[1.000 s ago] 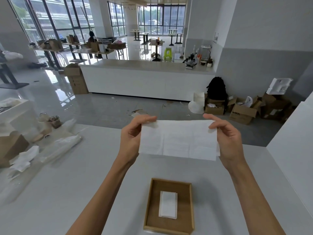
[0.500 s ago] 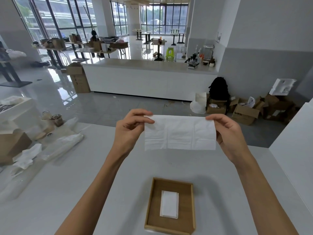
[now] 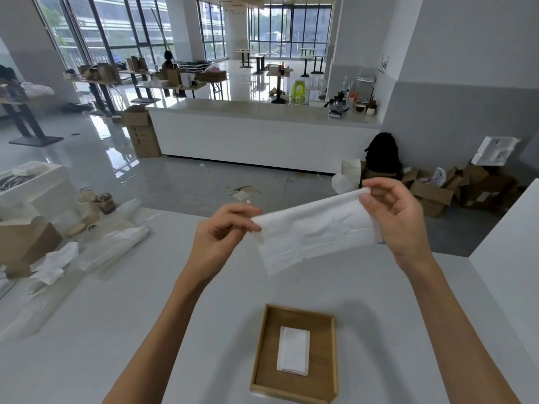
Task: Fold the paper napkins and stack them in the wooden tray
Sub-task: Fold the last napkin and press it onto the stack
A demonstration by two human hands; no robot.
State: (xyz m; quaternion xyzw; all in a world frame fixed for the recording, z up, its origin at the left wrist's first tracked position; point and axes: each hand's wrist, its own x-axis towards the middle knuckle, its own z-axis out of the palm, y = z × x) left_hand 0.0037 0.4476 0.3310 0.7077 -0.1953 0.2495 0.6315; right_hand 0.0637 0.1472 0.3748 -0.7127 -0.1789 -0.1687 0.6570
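A white paper napkin (image 3: 312,231) is stretched in the air above the white table, tilted with its right end higher. My left hand (image 3: 218,240) pinches its left top corner between thumb and fingers. My right hand (image 3: 399,217) pinches the right end. Below and nearer to me lies the wooden tray (image 3: 262,354), which holds a small stack of folded white napkins (image 3: 294,350) at its middle.
At the table's left side lie clear plastic wrapping (image 3: 116,246), crumpled white paper (image 3: 54,265) and a brown cardboard box (image 3: 26,243). A raised white surface (image 3: 507,258) borders the table on the right. Beyond the far edge is open floor.
The napkin went from level to slanted: my right hand rose and turned its end, and my left hand dropped slightly. The lower edge now hangs toward the left.
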